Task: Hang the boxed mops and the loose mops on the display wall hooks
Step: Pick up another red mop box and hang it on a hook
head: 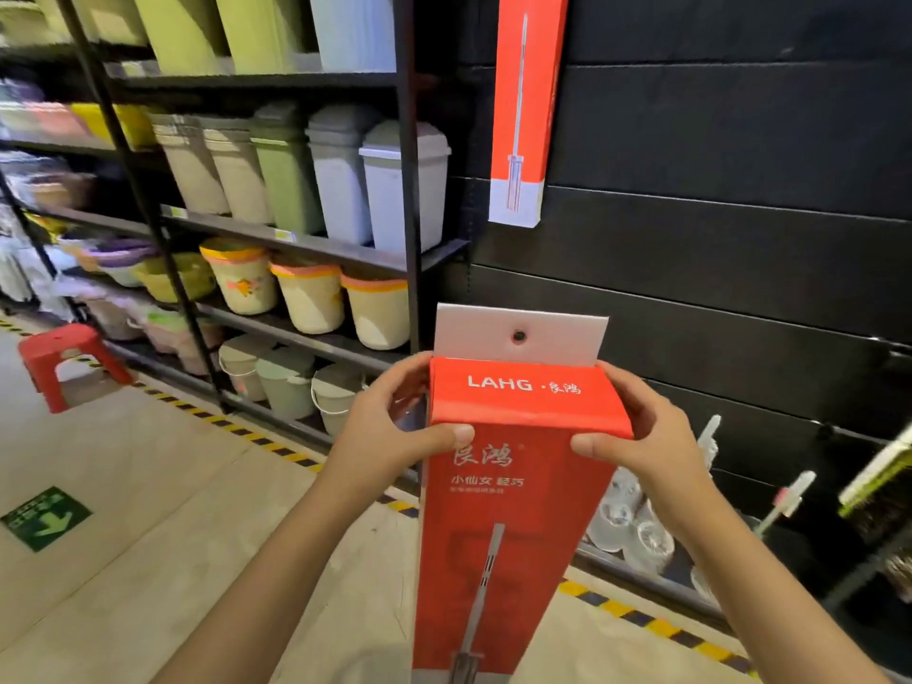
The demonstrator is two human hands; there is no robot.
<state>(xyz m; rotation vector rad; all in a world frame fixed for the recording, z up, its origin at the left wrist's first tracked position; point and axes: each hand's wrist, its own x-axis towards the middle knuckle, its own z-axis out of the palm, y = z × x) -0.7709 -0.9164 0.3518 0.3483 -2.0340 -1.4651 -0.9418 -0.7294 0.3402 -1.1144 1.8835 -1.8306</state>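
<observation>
I hold a tall red mop box [513, 525] upright in front of me, its white hang tab with a round hole [519, 335] at the top. My left hand [395, 427] grips the box's upper left corner, thumb on the front face. On the opposite corner my right hand [636, 436] grips it the same way. Another red boxed mop [525, 106] hangs on the black display wall [715, 249] above and behind. Loose mops [789, 496] lean low against the wall at the right.
A black shelf rack [409, 199] with bins and buckets stands left of the wall. A red stool [64, 360] sits on the floor at the left. Yellow-black tape [256, 434] runs along the floor. Clear plastic items [627, 525] lie on the wall's bottom shelf.
</observation>
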